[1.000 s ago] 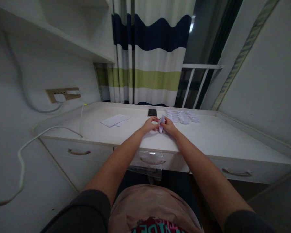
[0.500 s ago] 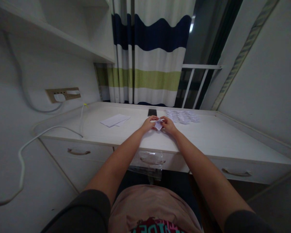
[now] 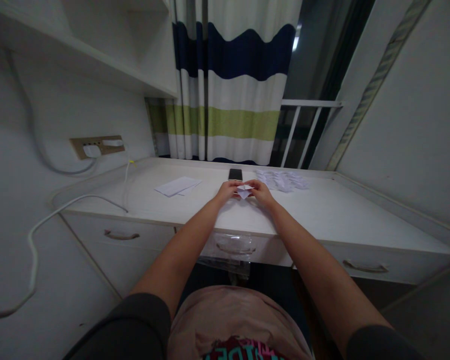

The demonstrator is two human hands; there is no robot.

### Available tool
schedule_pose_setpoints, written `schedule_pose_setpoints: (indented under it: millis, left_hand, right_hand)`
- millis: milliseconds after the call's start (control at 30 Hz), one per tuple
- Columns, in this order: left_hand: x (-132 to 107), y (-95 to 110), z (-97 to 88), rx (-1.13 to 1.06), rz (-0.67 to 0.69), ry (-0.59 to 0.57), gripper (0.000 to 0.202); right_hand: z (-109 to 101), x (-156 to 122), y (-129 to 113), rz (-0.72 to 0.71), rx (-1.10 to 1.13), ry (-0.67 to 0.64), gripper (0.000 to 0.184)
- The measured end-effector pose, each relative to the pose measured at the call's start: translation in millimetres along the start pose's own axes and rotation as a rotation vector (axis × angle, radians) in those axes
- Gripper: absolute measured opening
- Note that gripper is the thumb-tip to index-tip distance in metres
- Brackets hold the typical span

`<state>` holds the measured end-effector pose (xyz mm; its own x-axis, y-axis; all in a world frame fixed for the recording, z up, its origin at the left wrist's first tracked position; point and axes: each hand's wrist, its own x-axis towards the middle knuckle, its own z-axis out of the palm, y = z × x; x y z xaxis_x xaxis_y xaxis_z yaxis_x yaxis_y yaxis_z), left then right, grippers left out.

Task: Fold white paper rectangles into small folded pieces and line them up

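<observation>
A small folded white paper piece lies low over the white desk, held between both my hands. My left hand pinches its left side with curled fingers. On the other side my right hand grips its right edge, fingers closed. Both forearms reach straight out over the desk's front edge. Just behind the hands lies a phone with its screen lit.
A heap of several small folded paper pieces lies at the back right of the desk. Flat white sheets lie at the left. A white cable trails from a wall socket. Drawers with handles sit below; a striped curtain hangs behind.
The paper piece, held upright a second ago, has been turned flat and lowered between my hands. The phone's screen has gone from dark to lit.
</observation>
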<state>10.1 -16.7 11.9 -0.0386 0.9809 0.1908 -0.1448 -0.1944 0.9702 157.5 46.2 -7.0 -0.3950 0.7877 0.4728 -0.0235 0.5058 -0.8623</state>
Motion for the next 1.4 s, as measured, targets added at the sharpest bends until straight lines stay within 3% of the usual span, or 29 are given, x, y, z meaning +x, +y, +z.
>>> schedule_pose_setpoints:
  millis: [300,667,800,1000,1400]
  left_hand:
    - [-3,1,-3.2,-0.065,0.016,-0.022,0.013]
    - [3,-9,-3.8,0.052,0.071,0.037,0.032]
    - [6,-12,-3.8,0.159,0.084,0.052,0.037]
    - [10,-17,-3.1,0.317,0.240,-0.020,0.034]
    - [7,-15,-2.8,0.314,0.281,-0.035,0.028]
  right_hand:
    - [1,-4,-5,0.027,0.074,-0.039,0.025]
    - [2,-8,-16,0.034,0.091,-0.139,0.028]
    - [1,-7,-17,-0.009,0.069,-0.071,0.022]
    - [2,-5,-13,0.001,0.071,0.001,0.037]
    - [2,-4,-15,0.007,0.032,0.041,0.036]
